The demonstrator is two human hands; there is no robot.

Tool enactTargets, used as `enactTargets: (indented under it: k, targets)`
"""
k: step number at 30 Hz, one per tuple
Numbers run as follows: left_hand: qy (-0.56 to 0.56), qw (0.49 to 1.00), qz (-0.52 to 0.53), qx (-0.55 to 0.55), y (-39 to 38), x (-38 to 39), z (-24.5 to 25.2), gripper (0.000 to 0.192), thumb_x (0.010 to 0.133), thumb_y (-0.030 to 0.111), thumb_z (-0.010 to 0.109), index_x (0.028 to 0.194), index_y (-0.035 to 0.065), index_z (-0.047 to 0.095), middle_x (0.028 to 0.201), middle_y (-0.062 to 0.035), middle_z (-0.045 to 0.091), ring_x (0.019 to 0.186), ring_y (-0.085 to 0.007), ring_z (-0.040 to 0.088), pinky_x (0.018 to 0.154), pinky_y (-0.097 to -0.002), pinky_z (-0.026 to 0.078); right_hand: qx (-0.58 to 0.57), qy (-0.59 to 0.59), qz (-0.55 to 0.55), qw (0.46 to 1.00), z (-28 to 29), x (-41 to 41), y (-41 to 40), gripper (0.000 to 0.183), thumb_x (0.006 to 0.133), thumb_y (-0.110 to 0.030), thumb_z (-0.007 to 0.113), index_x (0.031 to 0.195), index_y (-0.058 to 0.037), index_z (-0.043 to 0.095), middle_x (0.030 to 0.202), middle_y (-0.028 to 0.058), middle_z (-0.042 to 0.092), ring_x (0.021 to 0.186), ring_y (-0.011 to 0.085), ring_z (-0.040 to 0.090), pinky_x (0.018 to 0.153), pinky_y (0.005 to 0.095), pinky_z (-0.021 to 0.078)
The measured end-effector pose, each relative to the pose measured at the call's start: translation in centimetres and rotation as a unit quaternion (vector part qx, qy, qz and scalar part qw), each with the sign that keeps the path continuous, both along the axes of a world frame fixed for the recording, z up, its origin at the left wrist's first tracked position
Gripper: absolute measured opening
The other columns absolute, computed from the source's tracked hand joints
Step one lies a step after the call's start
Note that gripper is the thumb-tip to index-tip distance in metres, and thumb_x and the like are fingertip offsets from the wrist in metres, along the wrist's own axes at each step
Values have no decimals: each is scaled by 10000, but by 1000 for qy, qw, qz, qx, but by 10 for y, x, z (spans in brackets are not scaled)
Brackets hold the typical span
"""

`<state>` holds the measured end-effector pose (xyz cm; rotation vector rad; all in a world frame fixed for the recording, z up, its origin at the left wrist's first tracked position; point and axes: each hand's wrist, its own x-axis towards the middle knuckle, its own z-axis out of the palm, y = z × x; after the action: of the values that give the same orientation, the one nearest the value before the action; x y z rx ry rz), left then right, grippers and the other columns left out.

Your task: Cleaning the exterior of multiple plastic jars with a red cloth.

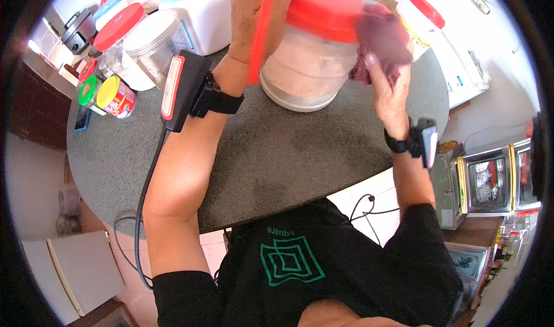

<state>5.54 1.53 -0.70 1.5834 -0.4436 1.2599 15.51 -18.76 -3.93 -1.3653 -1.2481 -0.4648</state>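
Observation:
A large clear plastic jar (303, 72) with a red screw lid (326, 13) stands tilted on the grey round tabletop (277, 154). Pale contents show through its wall. My left hand (255, 22) grips the jar at the lid's left side; the top frame edge cuts off its fingertips. Across that hand runs a blurred red strip (263, 33), which looks like the jar's carrying handle. In my right hand (387, 82) is a bunched dark-red cloth (383, 41), pressed to the lid's right side and blurred.
Left of the jar stand a white tub with a blue lid (199, 20), a white-lidded jar (151, 41), a red-lidded jar (119, 28), and yellow-lidded (116, 97) and green-lidded (90, 92) containers. Another red-lidded jar (420, 20) stands right. A cable (145, 197) hangs from my left wrist device (186, 91).

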Motion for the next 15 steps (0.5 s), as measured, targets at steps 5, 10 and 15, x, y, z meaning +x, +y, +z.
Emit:
enactTargets:
  k: [5, 10, 15]
  targets:
    - [56, 995, -26, -72, -8, -11, 8, 160, 927, -17, 428, 1011, 24, 557, 1007, -98, 633, 969, -163, 586, 956, -295, 436, -72, 91, 13, 993, -3, -6, -8, 557, 911, -112, 664, 1389, 26, 413, 1378, 161, 470, 1219, 250, 500, 1056, 366, 374]
    - [30, 996, -15, -78, -8, -6, 7, 151, 916, -18, 435, 995, 24, 556, 976, -95, 644, 956, -166, 595, 938, -291, 442, -136, 119, 30, 983, -26, 1, -14, 614, 896, -121, 672, 1410, 33, 374, 1386, 159, 471, 1275, 229, 454, 1080, 383, 353]
    - [-3, 998, 68, 5, 1, -4, 6, 124, 899, -6, 460, 950, 25, 569, 934, -81, 657, 890, -163, 600, 852, -286, 463, -358, -211, -110, 903, -46, -7, -30, 537, 837, -132, 680, 1308, 24, 474, 1232, 234, 522, 1134, 382, 528, 978, 458, 433]
